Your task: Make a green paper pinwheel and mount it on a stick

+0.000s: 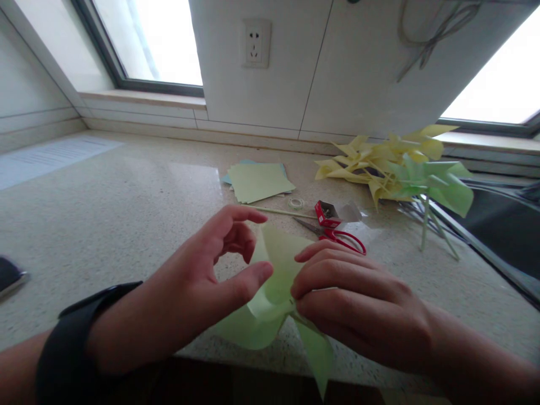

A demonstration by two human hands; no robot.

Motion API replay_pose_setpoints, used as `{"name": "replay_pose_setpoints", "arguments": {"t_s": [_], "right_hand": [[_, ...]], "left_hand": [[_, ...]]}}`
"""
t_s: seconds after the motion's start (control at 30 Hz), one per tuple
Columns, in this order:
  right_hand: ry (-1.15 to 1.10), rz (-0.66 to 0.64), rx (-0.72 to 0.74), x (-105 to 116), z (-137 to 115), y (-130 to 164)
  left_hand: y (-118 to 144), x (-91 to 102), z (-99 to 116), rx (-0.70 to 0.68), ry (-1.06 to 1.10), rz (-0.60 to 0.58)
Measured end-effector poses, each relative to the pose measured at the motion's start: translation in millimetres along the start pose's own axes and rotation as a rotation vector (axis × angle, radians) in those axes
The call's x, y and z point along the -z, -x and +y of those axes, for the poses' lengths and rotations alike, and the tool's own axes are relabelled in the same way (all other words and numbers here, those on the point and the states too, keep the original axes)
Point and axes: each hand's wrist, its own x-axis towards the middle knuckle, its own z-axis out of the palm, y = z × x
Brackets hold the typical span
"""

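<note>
A light green paper pinwheel (278,270) with curled blades lies at the counter's front edge, one pointed blade hanging past it. My right hand (354,287) pinches the pinwheel near its centre, fingers bent over the paper. Over the left blades is my left hand (228,264), thumb and forefinger apart with a gap between them; the thumb tip is at the paper. Just beyond lie red-handled scissors (343,237), partly behind my right fingers. A small red box (327,214) holding tiny metal pieces sits beside them, near a thin pale stick (282,211).
A stack of green and blue paper squares (261,183) lies behind a small tape roll (296,202). Yellow pinwheels (367,163) and a green pinwheel (434,180) are piled by the dark sink (498,225). A printed sheet (54,157) and a dark object (10,275) are at left.
</note>
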Motion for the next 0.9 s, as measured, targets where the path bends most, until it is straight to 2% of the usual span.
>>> {"name": "replay_pose_setpoints", "arguments": {"t_s": [0.07,0.23,0.43,0.57,0.77,0.9], "right_hand": [[-0.008,-0.007,0.006,-0.3,-0.4,-0.8],[-0.015,-0.013,-0.002,-2.7,-0.1,-0.5],[-0.043,-0.043,-0.003,-2.1,1.1,-0.6],[-0.042,-0.054,-0.015,-2.4,1.8,-0.6],[-0.06,-0.035,-0.073,-6.8,4.1,1.1],[-0.086,-0.01,-0.105,-8.7,5.7,2.7]], "left_hand": [[-2.5,-3.1,-4.4,0.039,0.011,0.012],[-5.6,-6.4,-14.0,0.117,0.165,-0.086],[-7.1,-5.1,-18.3,0.211,0.234,-0.018],[-6.7,-6.8,-18.3,0.186,0.237,0.036],[1.2,-14.4,-10.6,0.032,0.196,0.022],[3.3,-15.8,-7.9,0.0,0.171,0.041]]}}
